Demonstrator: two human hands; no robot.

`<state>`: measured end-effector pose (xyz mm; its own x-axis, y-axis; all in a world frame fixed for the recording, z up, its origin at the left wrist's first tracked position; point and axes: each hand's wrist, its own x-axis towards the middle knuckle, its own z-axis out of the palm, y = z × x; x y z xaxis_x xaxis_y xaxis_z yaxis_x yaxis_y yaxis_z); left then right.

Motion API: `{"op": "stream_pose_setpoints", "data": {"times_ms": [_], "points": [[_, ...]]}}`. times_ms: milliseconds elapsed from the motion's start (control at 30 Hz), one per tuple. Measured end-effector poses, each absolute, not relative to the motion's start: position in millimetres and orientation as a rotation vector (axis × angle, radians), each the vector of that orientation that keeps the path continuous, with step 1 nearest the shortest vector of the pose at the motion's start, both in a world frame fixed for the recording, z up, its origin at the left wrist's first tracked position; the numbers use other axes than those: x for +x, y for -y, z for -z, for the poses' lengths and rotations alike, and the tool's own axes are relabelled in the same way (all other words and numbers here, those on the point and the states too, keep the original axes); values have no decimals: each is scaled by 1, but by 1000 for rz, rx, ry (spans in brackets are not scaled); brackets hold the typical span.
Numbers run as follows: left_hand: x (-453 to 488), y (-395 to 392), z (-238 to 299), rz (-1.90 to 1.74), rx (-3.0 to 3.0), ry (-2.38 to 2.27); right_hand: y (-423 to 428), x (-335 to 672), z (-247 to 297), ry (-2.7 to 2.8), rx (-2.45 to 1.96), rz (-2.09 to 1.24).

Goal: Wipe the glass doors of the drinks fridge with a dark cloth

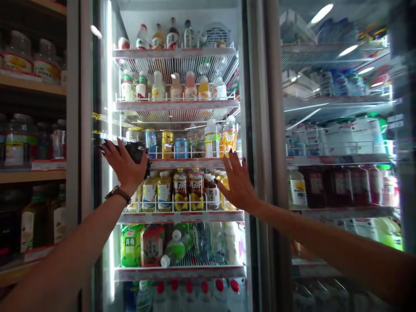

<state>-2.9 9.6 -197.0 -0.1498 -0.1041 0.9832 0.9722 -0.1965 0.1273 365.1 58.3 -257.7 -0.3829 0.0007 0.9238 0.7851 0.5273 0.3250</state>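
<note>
My left hand (126, 169) is raised with fingers spread, at the left side of a lit drinks fridge, with a watch (118, 195) on the wrist. My right hand (238, 184) is also spread, near the fridge's right edge. Both palms face the glass door (191, 119), which shows faint reflections; I cannot tell whether they touch it. Neither hand holds anything. Between them are cans, such as a gold can (167, 144), and below these dark tea bottles (180, 189) behind a wire rail. A dark shape, perhaps a reflection, lies behind my left fingers.
A metal door frame (271, 130) stands to the right, with a second fridge of bottles and packs beyond it. At left, wooden shelves (32, 175) carry jars and bottles. Lower in the fridge, green bottles (177, 249) lie on their sides above several red-capped bottles (189, 294).
</note>
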Motion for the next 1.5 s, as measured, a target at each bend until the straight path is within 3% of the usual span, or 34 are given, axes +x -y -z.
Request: {"op": "stream_pose_setpoints", "data": {"times_ms": [233,367,467,533,700,833,933,1067,1200,1300,1400,1500], "points": [[90,-16,301,876,-1765,868,-79,362,275,1636,-753,961],[61,-3,357,299,-2086,574,-73,372,273,1730,-723,951],[22,7,347,29,-2148,323,-70,385,277,1753,-710,914],[6,13,308,190,-2064,452,-71,392,282,1678,-727,859],[29,4,167,1051,-1519,1000,-74,392,296,1493,-725,720],[102,-26,114,1212,-1396,1020,-76,389,308,1537,-703,702],[165,-40,134,1069,-1559,893,-78,391,315,1563,-700,732],[212,-38,217,701,-1896,652,-82,394,318,1560,-713,733],[182,-25,319,302,-2138,511,-83,397,317,1564,-692,703],[135,-14,360,-74,-2265,245,-81,398,315,1596,-680,700],[101,-5,334,-202,-2253,168,-79,397,315,1617,-651,713],[96,-6,255,219,-2045,465,-78,395,318,1632,-605,738]]}}
